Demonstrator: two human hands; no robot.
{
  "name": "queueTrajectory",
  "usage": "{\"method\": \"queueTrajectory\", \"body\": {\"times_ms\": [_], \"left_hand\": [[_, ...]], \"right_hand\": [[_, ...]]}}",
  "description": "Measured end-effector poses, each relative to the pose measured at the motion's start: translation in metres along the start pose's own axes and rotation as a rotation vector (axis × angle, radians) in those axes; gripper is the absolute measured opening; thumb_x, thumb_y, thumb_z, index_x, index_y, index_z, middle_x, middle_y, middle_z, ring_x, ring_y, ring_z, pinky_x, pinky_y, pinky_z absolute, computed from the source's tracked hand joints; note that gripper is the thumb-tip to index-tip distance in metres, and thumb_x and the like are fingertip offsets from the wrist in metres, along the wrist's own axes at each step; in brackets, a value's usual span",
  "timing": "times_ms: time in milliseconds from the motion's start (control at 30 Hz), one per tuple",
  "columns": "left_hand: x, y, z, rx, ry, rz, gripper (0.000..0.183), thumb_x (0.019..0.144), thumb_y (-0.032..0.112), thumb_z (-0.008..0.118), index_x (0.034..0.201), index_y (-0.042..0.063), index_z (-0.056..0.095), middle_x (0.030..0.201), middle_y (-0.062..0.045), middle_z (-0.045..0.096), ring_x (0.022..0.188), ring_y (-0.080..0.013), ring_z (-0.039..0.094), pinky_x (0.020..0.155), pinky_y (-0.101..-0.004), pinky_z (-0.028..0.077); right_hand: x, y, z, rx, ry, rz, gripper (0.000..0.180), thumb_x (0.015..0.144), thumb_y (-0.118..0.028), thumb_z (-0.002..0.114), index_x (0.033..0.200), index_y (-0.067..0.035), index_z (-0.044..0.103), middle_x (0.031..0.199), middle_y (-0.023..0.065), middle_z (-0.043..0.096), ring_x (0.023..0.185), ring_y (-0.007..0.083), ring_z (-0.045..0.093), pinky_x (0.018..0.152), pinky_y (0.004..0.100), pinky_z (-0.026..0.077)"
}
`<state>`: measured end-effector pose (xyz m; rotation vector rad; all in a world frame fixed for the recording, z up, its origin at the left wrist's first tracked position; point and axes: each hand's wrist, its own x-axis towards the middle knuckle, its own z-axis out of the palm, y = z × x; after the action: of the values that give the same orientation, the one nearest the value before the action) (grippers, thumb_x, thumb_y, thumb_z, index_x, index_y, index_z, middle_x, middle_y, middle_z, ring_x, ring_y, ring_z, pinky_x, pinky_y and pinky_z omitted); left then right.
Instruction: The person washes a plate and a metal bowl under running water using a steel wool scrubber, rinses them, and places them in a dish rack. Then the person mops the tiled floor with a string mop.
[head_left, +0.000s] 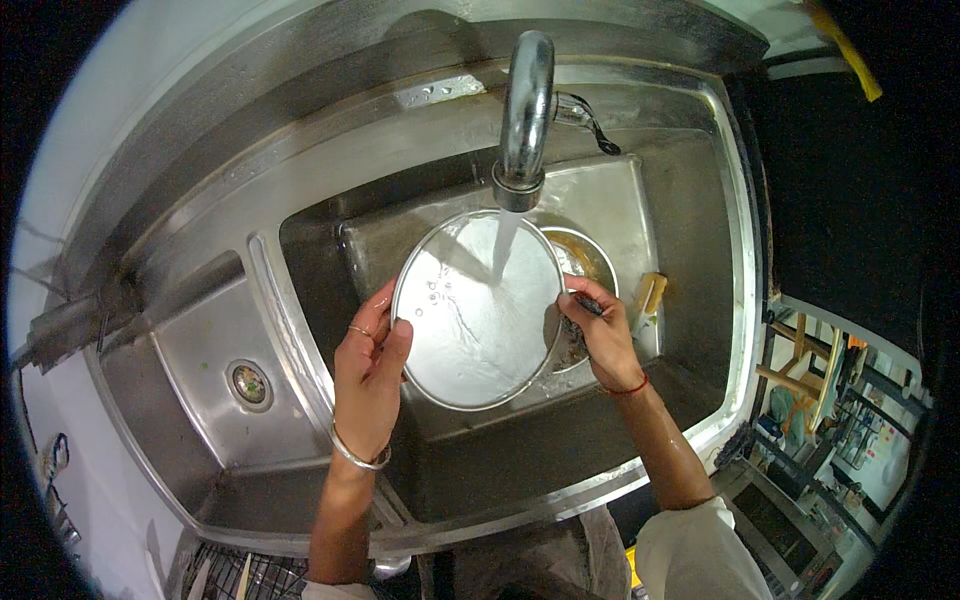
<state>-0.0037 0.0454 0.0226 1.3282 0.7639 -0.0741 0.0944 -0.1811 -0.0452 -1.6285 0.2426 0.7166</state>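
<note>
A round, shallow metal pan or lid (480, 330) is held under the faucet (523, 120), and running water (506, 244) strikes its surface. My left hand (373, 360) grips its left rim, thumb on top. At the right rim, my right hand (600, 322) pinches the edge and also holds a dark scouring pad (588, 304) against the palm side. Partly hidden behind the pan, a second round metal vessel (604, 259) with brownish residue lies on the basin floor. A few bubbles sit on the left part of the held pan.
The large steel basin (675, 225) surrounds both hands. To its right inside lies a knife with a tan handle (653, 292). A smaller basin (217, 322) with food bits in its drain (249, 384) is on the left. The faucet lever (589, 120) juts right; a wire rack (225, 570) stands below left.
</note>
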Motion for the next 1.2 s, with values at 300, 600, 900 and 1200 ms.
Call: {"method": "queueTrajectory", "body": {"times_ms": [300, 600, 900, 1200], "left_hand": [[0.015, -0.023, -0.003, -0.047, 0.038, 0.033, 0.038, 0.088, 0.016, 0.055, 0.122, 0.001, 0.048, 0.096, -0.003, 0.056, 0.073, -0.0056, 0.053, 0.062, -0.0173, 0.045], [0.022, -0.039, 0.034, -0.018, -0.059, 0.024, 0.025, 0.082, 0.012, 0.062, 0.104, 0.002, 0.054, 0.088, -0.004, 0.056, 0.071, -0.0067, 0.054, 0.057, -0.0204, 0.049], [-0.044, -0.032, 0.015, 0.302, 0.093, 0.365, 0.016, 0.086, 0.013, 0.053, 0.097, 0.003, 0.051, 0.075, -0.010, 0.062, 0.067, -0.0202, 0.061, 0.054, -0.0324, 0.048], [-0.123, -0.017, 0.023, 0.631, 0.433, 0.336, 0.022, 0.079, 0.013, 0.054, 0.100, 0.009, 0.049, 0.075, -0.016, 0.061, 0.057, -0.0344, 0.059, 0.051, -0.0428, 0.047]], "right_hand": [[-0.002, -0.035, -0.010, -0.176, 0.113, -0.210, 0.015, 0.085, -0.015, 0.061, 0.097, -0.006, 0.062, 0.083, -0.0047, 0.058, 0.076, 0.0059, 0.048, 0.070, 0.0210, 0.039], [-0.032, -0.053, -0.048, -0.308, 0.278, -0.265, 0.014, 0.085, -0.011, 0.059, 0.093, 0.000, 0.062, 0.083, 0.0008, 0.060, 0.078, 0.0082, 0.050, 0.073, 0.0213, 0.039], [-0.032, -0.001, -0.048, -0.153, -0.025, -0.143, 0.016, 0.082, -0.014, 0.063, 0.094, -0.004, 0.064, 0.083, -0.0009, 0.060, 0.073, 0.0057, 0.052, 0.056, 0.0207, 0.044], [0.053, -0.029, 0.007, 0.384, -0.405, 0.240, 0.028, 0.088, -0.021, 0.052, 0.109, -0.002, 0.054, 0.104, 0.0075, 0.058, 0.092, 0.0200, 0.056, 0.080, 0.0341, 0.047]]}}
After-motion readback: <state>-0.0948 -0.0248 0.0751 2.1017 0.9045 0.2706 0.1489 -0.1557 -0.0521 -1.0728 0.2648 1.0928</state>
